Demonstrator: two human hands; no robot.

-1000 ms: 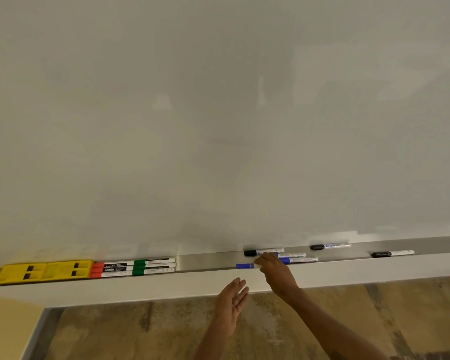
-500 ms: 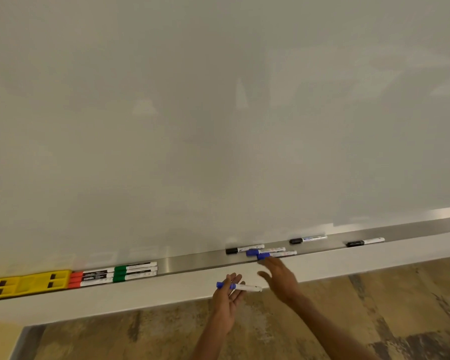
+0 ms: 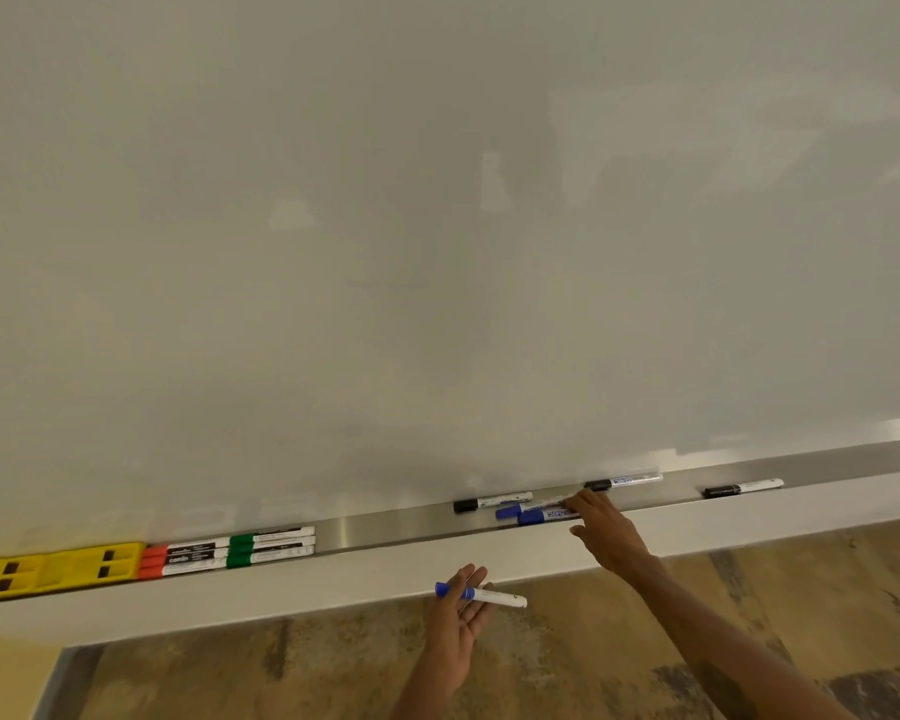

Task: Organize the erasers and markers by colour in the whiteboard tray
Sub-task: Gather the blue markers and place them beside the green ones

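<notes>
My left hand (image 3: 458, 608) is below the tray (image 3: 385, 532), palm up, fingers loosely curled around a blue marker (image 3: 481, 595) lying crosswise. My right hand (image 3: 606, 532) reaches over the tray's near edge, fingers spread and open, tips touching two blue markers (image 3: 533, 512) in the tray. Black markers (image 3: 492, 501) lie beside and right of them. At far left sit yellow erasers (image 3: 55, 569), then red markers (image 3: 185, 558), then green markers (image 3: 271, 547).

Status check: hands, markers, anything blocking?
Left hand holds one blue marker. Right hand reaching onto two blue markers in tray. Nothing blocking.
</notes>
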